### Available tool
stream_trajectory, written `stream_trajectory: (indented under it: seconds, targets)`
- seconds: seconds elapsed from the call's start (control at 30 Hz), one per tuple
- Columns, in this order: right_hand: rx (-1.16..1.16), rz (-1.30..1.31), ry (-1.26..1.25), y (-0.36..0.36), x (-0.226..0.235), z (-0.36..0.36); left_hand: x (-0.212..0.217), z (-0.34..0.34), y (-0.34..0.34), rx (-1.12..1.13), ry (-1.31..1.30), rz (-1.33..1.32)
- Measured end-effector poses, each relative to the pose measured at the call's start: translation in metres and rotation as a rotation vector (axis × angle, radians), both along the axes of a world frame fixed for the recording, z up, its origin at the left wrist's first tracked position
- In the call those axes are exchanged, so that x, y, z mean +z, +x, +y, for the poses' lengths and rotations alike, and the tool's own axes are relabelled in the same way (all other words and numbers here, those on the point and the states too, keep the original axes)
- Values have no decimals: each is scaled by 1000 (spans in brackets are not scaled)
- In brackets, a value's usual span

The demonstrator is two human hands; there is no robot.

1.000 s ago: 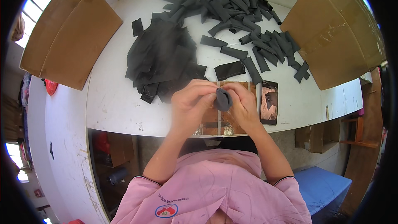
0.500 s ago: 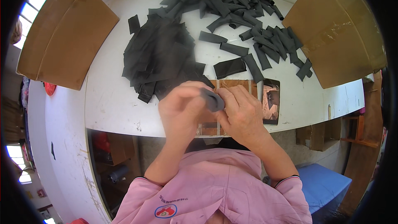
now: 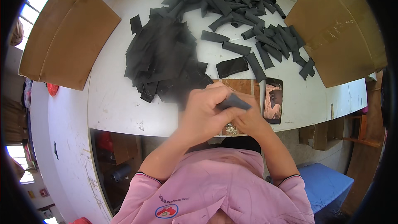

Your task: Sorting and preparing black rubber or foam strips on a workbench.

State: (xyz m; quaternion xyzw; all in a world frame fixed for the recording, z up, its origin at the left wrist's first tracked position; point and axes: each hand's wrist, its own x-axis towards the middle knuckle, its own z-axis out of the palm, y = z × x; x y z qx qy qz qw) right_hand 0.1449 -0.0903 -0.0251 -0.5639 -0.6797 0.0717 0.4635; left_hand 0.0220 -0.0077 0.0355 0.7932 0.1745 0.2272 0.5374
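Note:
Over the table's front edge, my left hand [image 3: 205, 112] is closed around a short dark grey fabric tube [image 3: 235, 102], its thumb laid along the lower side. My right hand [image 3: 250, 118] presses in close behind the tube's right end; its fingers are bent and partly hidden by the tube and the left hand. Beyond my left hand lies a heap of flat black fabric pieces [image 3: 159, 54]. Farther back and to the right are piled many dark grey fabric tubes [image 3: 232, 0], a few lying loose. One flat black piece [image 3: 231, 67] rests just beyond my hands.
A brown taped board [image 3: 242, 85] lies beneath my hands on the white table [image 3: 120, 112]. To their right sits a phone-like device [image 3: 273, 101] with a lit screen. Cardboard boxes stand at left [image 3: 66, 33] and right [image 3: 340, 29]. A blue box [image 3: 327, 184] is on the floor at lower right.
Both hands have shifted slightly right. The fabric tube has turned from facing me end-on to lying sideways, and my left hand has come across in front of my right.

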Motion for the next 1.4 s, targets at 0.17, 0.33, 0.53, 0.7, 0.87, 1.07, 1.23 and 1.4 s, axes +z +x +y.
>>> stream_trajectory:
  seconds: [0.17,0.33,0.53,0.7,0.87,1.07,1.23,1.4]
  targets:
    - [-10,100,-228,-3,-19,2,-29,-6,2,225,44,-130]
    - [-29,-9,-288,3,6,4,-25,-11,-6,255,-468,-556]
    - [-26,-120,-286,4,35,9,-19,3,-8,198,-361,-676]
    - [32,-154,-369,6,47,14,-23,13,-15,172,-342,-664]
    - [-16,-141,-291,-7,3,12,-47,7,-26,235,-418,-609]
    - [11,-127,-405,-3,11,12,-45,12,-26,278,-379,-562]
    - [29,419,-524,26,80,23,-55,19,-43,477,-173,-278]
    - [-258,631,-317,38,31,24,-92,36,-69,288,377,131]
